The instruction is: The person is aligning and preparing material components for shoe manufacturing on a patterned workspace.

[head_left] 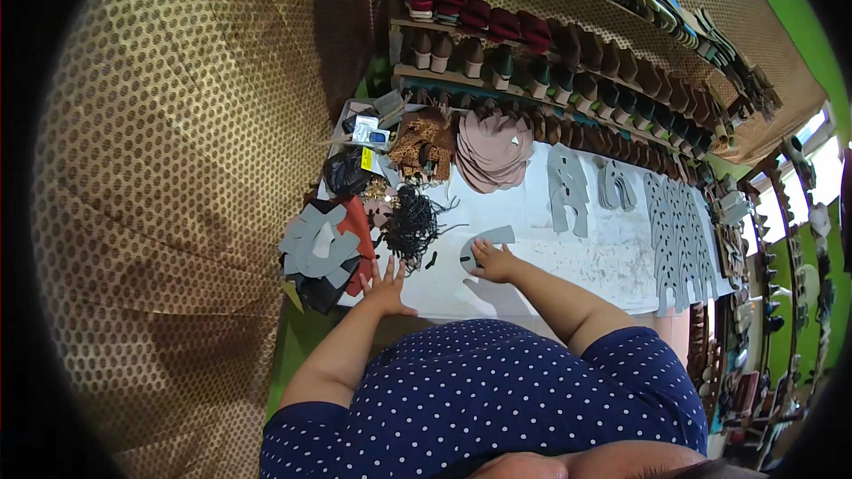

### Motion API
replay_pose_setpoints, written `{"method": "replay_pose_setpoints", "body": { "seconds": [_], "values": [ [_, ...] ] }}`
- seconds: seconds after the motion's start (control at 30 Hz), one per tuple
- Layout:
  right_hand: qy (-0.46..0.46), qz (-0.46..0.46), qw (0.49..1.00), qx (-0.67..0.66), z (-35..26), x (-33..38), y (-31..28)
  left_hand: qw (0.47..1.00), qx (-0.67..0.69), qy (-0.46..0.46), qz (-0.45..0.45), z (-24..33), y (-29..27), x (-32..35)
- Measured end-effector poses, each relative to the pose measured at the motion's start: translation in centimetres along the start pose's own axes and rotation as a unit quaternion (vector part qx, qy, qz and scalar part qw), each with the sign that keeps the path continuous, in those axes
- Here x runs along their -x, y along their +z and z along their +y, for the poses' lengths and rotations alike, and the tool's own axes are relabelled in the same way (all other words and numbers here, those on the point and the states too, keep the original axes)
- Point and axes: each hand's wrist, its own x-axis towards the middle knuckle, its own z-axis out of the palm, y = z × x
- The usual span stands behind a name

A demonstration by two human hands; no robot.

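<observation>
My right hand (493, 263) presses its fingers flat on a curved grey cut piece (487, 243) at the middle of the white tabletop (568, 266); my left hand (388, 285) lies open and empty beside it. Many grey pieces (679, 231) already lie in rows to the right, while a mixed pile (324, 248) sits at the left. I judge the layout partly complete; the black bits (413, 223) are too small to identify.

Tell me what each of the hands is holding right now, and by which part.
Neither grips anything. The right hand presses flat on the lower edge of a curved grey cut piece on the white table. The left hand rests open on the table.
</observation>
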Motion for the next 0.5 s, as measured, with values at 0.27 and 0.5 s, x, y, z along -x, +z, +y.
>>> {"method": "replay_pose_setpoints", "body": {
  "seconds": [0.27,0.5],
  "values": [
    [0.050,-0.059,0.996,0.043,-2.0,1.8,1.8,0.998,0.044,0.014,-0.050,-0.9,-0.3,-1.0],
    [0.094,-0.139,0.986,0.004,-3.4,1.6,0.9,0.997,0.038,0.024,-0.060,-0.7,-0.6,-1.3]
  ]
}}
